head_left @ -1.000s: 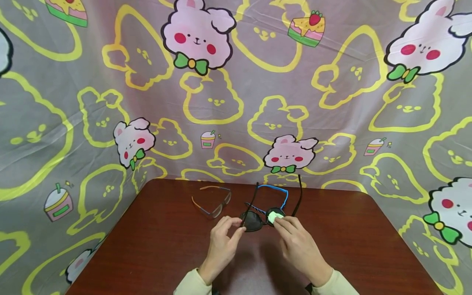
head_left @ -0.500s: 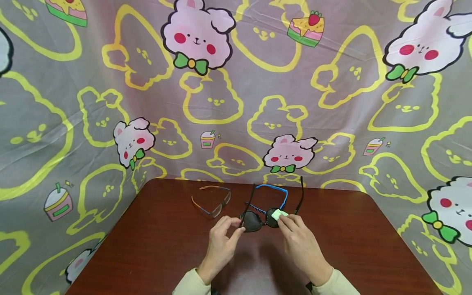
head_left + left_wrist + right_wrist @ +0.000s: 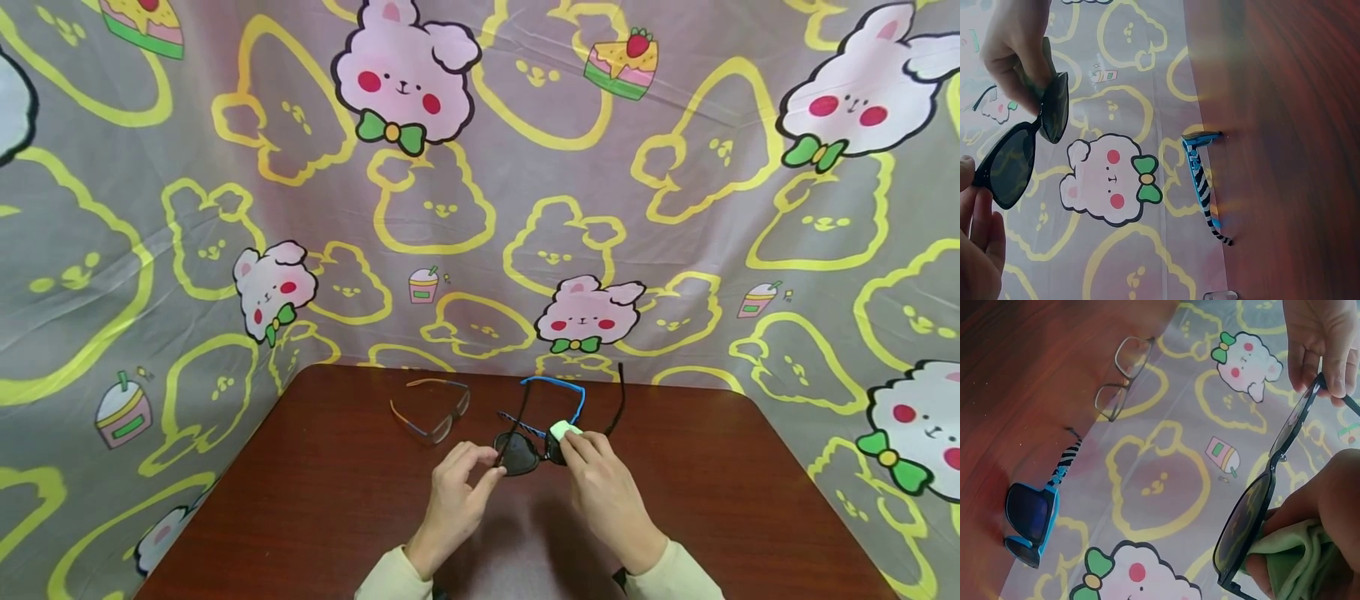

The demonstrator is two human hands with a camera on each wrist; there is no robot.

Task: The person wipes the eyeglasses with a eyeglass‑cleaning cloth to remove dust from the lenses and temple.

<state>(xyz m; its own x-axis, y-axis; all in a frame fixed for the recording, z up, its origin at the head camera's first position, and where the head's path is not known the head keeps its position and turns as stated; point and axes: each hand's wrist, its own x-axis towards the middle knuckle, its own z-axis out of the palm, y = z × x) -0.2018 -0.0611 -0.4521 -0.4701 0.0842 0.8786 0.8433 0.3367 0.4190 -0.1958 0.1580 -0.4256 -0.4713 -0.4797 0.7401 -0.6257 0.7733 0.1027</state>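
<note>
black sunglasses [image 3: 517, 454], dark lenses [image 3: 1012, 165], unfolded temples [image 3: 621, 396], pale green cloth [image 3: 1294, 556]

A lightly creased grey-pink fabric sheet [image 3: 697, 250] hangs as walls behind and to both sides of a reddish-brown, wood-grained table [image 3: 300, 500] with rounded far corners. The fabric's print repeats yellow-outlined rabbit heads [image 3: 435, 248], white rabbit heads with red cheeks and green bow ties [image 3: 405, 67], pink drink cups with green straws [image 3: 423, 288] and strawberry-topped cake slices [image 3: 622, 67]. Pale light glares off the table's near middle
</note>
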